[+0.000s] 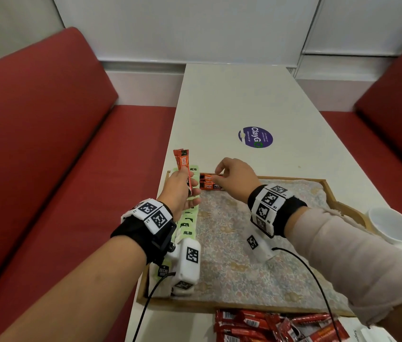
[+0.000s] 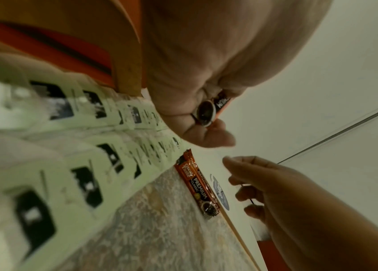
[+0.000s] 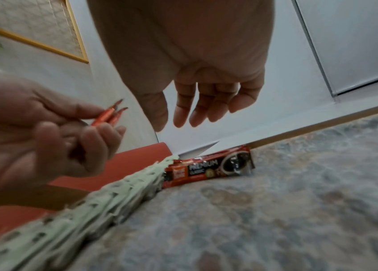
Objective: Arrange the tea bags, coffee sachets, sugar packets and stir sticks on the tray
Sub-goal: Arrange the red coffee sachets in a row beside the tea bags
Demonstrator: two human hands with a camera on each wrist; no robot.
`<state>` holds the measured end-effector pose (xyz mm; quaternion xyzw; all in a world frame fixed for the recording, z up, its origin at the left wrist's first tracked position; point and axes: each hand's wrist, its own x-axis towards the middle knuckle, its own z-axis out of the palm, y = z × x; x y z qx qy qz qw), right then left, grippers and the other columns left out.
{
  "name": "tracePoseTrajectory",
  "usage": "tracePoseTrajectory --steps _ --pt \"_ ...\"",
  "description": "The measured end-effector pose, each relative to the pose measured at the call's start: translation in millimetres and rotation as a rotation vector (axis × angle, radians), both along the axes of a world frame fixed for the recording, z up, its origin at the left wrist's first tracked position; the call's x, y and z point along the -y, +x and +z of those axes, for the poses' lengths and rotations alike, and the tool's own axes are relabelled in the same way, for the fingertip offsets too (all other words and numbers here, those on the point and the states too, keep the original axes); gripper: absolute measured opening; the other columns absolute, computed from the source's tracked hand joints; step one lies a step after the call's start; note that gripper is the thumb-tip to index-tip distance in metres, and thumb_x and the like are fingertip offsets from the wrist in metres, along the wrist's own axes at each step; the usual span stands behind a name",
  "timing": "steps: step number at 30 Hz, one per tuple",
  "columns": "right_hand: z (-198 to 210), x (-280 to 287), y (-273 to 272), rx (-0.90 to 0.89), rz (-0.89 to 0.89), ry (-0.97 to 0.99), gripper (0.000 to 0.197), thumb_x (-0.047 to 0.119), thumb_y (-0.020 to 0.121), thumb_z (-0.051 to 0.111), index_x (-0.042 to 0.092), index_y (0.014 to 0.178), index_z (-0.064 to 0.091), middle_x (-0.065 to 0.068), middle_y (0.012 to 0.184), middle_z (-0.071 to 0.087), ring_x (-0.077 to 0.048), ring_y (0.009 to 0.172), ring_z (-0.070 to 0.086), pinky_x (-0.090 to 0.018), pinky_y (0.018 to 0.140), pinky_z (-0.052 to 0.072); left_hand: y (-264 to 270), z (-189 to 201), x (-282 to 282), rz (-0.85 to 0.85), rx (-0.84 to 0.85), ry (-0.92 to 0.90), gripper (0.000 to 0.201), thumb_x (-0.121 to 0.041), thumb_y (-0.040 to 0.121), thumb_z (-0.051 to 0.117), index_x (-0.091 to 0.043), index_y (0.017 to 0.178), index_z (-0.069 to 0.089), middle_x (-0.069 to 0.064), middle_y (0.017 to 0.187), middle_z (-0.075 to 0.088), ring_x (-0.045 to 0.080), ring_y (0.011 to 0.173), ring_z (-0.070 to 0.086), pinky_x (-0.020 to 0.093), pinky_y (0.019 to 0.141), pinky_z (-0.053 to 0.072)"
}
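A wooden tray (image 1: 195, 306) lined with floral cloth lies on the white table. Green tea bags (image 1: 189, 219) (image 2: 78, 146) (image 3: 90, 210) run in a row along its left side. Red coffee sachets (image 1: 211, 183) (image 2: 197, 185) (image 3: 211, 168) lie flat in the far left corner, beside the tea bags. My left hand (image 1: 182, 191) (image 3: 44, 132) grips two more red sachets (image 1: 182, 159) (image 3: 110, 115) upright above the tea bags. Just above the laid sachets hovers my right hand (image 1: 224, 172) (image 3: 197, 102), fingers relaxed and holding nothing.
A pile of red sachets (image 1: 276, 327) lies on the table in front of the tray. A white cup (image 1: 391, 224) stands right of the tray. A purple sticker (image 1: 255, 137) marks the table beyond. Red bench seats flank both sides.
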<state>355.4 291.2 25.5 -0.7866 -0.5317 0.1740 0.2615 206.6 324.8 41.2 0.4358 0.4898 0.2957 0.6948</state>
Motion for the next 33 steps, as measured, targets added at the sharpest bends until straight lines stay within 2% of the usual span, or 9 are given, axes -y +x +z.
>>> tracePoseTrajectory --steps 3,7,10,12,16,21,25,28,33 --pt "8 7 -10 -0.178 0.04 0.085 0.016 0.034 0.084 0.067 0.02 0.081 0.06 0.008 0.072 0.055 -0.009 0.069 0.053 -0.024 0.061 0.039 2 0 4 -0.015 -0.002 0.029 0.024 -0.033 0.104 0.03 -0.019 0.093 0.048 0.0 0.085 0.052 0.012 0.07 0.055 0.029 0.06 0.05" --pt "16 13 -19 -0.363 0.124 0.069 0.017 0.033 0.081 0.073 0.024 0.073 0.06 0.008 0.068 0.057 -0.006 0.064 0.051 -0.02 0.063 0.041 6 2 8 -0.046 -0.033 0.097 0.024 -0.032 0.103 0.032 -0.016 0.105 0.049 0.002 0.099 0.058 0.015 0.089 0.057 0.034 0.078 0.048" --pt "16 15 -24 -0.383 0.172 0.051 0.018 0.024 0.081 0.073 0.025 0.071 0.059 0.009 0.067 0.056 -0.005 0.062 0.049 -0.02 0.064 0.041 8 3 11 -0.099 -0.052 0.145 0.029 -0.034 0.103 0.033 -0.016 0.12 0.048 0.001 0.105 0.058 0.016 0.095 0.054 0.034 0.081 0.043" --pt "15 15 -27 -0.371 0.17 0.064 0.018 0.022 0.082 0.071 0.023 0.071 0.057 0.008 0.066 0.054 -0.006 0.06 0.046 -0.02 0.062 0.039 8 3 13 -0.128 -0.064 0.175 0.026 -0.034 0.103 0.033 -0.018 0.117 0.048 -0.001 0.103 0.058 0.014 0.09 0.053 0.033 0.08 0.041" --pt "14 14 -26 -0.407 0.142 0.078 0.019 0.02 0.085 0.068 0.022 0.071 0.055 0.0 0.072 0.06 -0.011 0.064 0.053 -0.032 0.07 0.048 7 2 12 -0.164 -0.094 0.205 0.028 -0.036 0.102 0.034 -0.018 0.119 0.048 0.0 0.104 0.059 0.015 0.093 0.055 0.032 0.079 0.042" --pt "13 12 -20 -0.478 0.092 0.086 0.017 0.019 0.089 0.063 0.019 0.076 0.051 -0.014 0.082 0.071 -0.022 0.07 0.066 -0.044 0.079 0.055 6 1 7 -0.107 -0.151 0.193 0.04 -0.041 0.101 0.033 -0.012 0.126 0.047 0.001 0.109 0.065 0.022 0.105 0.062 0.04 0.091 0.045" --pt "12 9 -6 -0.364 0.011 0.071 0.014 0.016 0.093 0.056 0.02 0.081 0.049 -0.012 0.088 0.069 -0.02 0.068 0.062 -0.035 0.067 0.055 6 1 5 0.02 -0.087 0.145 0.029 -0.026 0.103 0.031 -0.009 0.12 0.048 -0.006 0.099 0.058 0.015 0.101 0.059 0.026 0.072 0.042" --pt "8 8 6 -0.213 -0.018 0.023 0.004 0.013 0.093 0.054 0.017 0.093 0.057 -0.005 0.088 0.064 -0.021 0.074 0.06 -0.032 0.068 0.05 4 0 2 0.067 -0.089 0.161 0.02 -0.025 0.102 0.032 -0.014 0.106 0.049 -0.003 0.109 0.057 0.014 0.102 0.06 0.028 0.076 0.044" --pt "-5 9 21 -0.013 -0.007 -0.099 0.012 0.011 0.088 0.061 0.013 0.099 0.068 -0.01 0.098 0.067 -0.021 0.082 0.055 -0.027 0.07 0.038 2 -3 -1 0.087 -0.08 0.18 0.023 -0.026 0.102 0.033 -0.022 0.087 0.049 -0.003 0.106 0.058 0.013 0.099 0.061 0.035 0.089 0.047"
